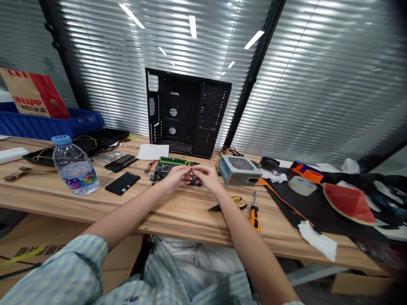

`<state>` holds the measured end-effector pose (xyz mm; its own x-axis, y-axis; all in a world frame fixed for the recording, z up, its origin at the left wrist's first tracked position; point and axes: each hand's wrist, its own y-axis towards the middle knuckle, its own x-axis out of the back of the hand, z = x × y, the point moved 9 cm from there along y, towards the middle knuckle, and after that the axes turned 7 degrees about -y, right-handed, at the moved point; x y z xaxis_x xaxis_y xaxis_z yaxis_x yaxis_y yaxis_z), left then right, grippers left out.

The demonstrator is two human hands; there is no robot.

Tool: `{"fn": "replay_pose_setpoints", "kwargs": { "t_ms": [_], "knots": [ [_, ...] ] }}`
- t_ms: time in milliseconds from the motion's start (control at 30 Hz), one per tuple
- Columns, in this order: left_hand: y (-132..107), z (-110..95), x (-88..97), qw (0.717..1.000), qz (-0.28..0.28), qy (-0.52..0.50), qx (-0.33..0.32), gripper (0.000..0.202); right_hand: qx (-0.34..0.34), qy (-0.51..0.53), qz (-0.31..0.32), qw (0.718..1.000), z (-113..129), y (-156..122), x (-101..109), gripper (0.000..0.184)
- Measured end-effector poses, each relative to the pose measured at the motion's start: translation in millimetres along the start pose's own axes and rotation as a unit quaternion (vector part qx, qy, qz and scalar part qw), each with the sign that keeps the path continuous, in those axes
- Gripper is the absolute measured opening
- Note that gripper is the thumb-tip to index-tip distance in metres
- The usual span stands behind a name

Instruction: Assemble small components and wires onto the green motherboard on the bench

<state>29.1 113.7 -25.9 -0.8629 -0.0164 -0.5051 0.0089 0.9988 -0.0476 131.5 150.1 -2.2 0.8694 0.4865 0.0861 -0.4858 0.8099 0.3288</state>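
Head view: a motherboard (pixel 159 174) is seen lying flat on the wooden workbench (pixel 127 212), with a green RAM stick (pixel 174 161) positioned along its far edge. The left hand (pixel 174 178) and right hand (pixel 206 176) are brought together above the board, their fingertips pinched close; whether something small is gripped cannot be told, as the fingers hide it. A black PC case chassis (pixel 187 112) is stood upright behind, with no board fitted, and a power supply unit (pixel 240 170) is placed beside it, apparently unconnected to the board. An orange-handled screwdriver (pixel 254 214) is laid nearby. "APP" can be read on a cardboard bag (pixel 33 93); the label of a water bottle (pixel 74 167) is too small to be read.
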Motion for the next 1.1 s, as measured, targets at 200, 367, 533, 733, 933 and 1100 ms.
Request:
{"fn": "replay_pose_setpoints", "kwargs": {
  "t_ms": [200,367,533,733,933,1100],
  "knots": [
    [-1,-5,0.1,0.999,-0.016,-0.029,-0.004,0.027,0.054,-0.042,-0.010,0.998,8,-1,1,0.026],
    [-3,-3,-5.4,0.999,0.016,-0.030,0.025,0.023,0.074,-0.032,0.005,0.997,12,-2,-2,0.023],
    [-3,3,-2.5,0.997,0.011,-0.050,0.062,0.016,0.085,-0.040,0.009,0.996,13,-3,-3,0.020],
    [-4,3,-1.5,0.995,-0.010,-0.068,0.069,0.008,0.083,-0.047,0.002,0.995,13,-3,-2,0.020],
    [-4,1,-3.5,0.997,0.002,-0.059,0.054,0.014,0.042,-0.013,-0.013,0.999,11,-3,0,0.033],
    [-4,0,-2.7,0.998,0.004,-0.053,0.039,0.019,0.016,0.020,-0.025,0.999,8,-3,1,0.046]
  ]
}}
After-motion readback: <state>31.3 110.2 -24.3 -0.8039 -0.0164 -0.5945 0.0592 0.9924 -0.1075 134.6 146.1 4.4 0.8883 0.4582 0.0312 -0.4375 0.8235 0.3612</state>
